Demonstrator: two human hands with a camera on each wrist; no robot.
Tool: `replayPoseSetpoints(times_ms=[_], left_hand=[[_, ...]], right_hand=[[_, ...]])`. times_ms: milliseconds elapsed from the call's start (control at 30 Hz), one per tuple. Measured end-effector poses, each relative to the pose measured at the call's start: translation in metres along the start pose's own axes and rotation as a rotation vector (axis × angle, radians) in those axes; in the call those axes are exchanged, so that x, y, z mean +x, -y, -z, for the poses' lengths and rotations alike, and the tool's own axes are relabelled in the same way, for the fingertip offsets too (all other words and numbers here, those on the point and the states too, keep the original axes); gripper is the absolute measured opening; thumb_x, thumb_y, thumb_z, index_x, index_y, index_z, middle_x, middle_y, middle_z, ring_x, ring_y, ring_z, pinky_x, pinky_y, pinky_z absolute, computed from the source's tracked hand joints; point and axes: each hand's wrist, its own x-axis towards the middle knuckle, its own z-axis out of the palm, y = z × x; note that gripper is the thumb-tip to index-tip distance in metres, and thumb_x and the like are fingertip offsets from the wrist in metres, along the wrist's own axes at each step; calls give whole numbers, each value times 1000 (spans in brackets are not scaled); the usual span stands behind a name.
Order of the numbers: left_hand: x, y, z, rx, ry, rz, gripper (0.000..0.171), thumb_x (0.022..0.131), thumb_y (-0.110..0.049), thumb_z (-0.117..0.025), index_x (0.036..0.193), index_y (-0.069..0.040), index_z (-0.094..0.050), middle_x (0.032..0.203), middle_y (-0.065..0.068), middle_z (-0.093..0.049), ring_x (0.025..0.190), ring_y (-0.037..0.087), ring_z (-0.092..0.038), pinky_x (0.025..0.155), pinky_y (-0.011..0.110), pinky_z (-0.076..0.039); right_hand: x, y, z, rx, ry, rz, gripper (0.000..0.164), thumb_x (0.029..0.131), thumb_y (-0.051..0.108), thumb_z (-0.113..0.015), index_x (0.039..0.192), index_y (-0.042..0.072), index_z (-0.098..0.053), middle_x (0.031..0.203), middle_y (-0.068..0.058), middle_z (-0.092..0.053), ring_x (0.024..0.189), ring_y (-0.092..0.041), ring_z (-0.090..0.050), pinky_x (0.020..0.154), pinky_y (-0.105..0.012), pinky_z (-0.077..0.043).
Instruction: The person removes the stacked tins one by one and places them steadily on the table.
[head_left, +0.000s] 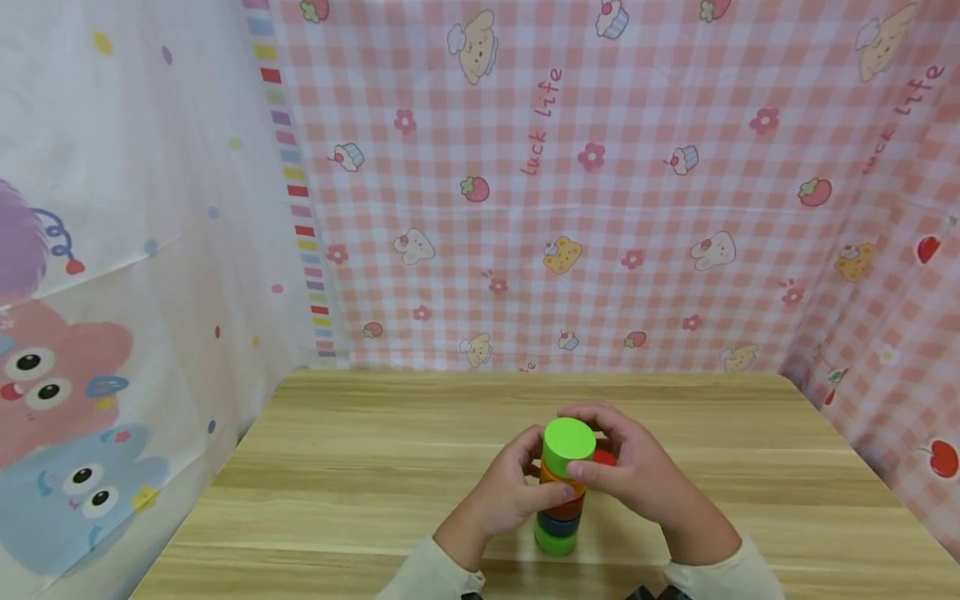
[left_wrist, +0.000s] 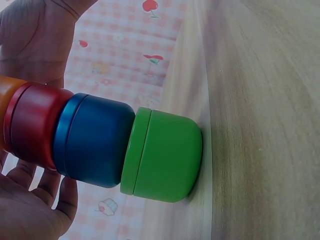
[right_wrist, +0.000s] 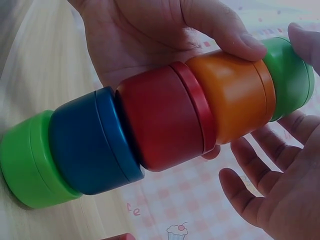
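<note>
Five small round lidded jars form an upright column on the wooden table. From the bottom come a green jar, a blue jar, a red jar, an orange jar and, at the top, another green jar. My left hand grips the column around the orange jar, thumb across its near side. Higher up, my right hand holds the top green jar between thumb and fingers. The blue jar stands slightly out of line with the red one in the right wrist view.
Behind my right hand a red object shows partly, the rest hidden by the hand. The wooden table extends around the column. A pink checked cloth hangs along its back edge, with patterned cloth at both sides.
</note>
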Motion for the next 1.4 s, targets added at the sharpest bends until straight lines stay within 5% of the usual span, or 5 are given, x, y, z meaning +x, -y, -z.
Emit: replayPoseSetpoints(times_ms=[633, 1067, 1400], left_hand=[[0, -1, -1, -14, 4, 21, 45, 95, -26, -78, 133, -12, -59, 125, 2, -68, 115, 14, -60, 101, 38, -45], [-1, -1, -1, -26, -6, 32, 42, 96, -25, -77, 132, -13, -59, 123, 1, -68, 113, 17, -60, 100, 38, -46], [-2, -2, -1, -34, -18, 54, 41, 95, -25, -78, 132, -19, -60, 122, -4, -67, 112, 19, -60, 100, 41, -47]], right_hand=[[-3, 2, 17, -72, -74, -58, 43, 95, 5, -72, 136, 6, -61, 126, -8, -68, 109, -19, -65, 97, -38, -52], [-5, -4, 32, -17, -97, -122, 46, 100, 4, -67, 143, -3, -53, 126, -6, -65, 103, -22, -68, 87, -31, -61], [-9, -22, 47, -75, -141, -154, 45, 101, 8, -70, 143, 2, -55, 129, -5, -66, 111, -15, -66, 97, -25, -54]])
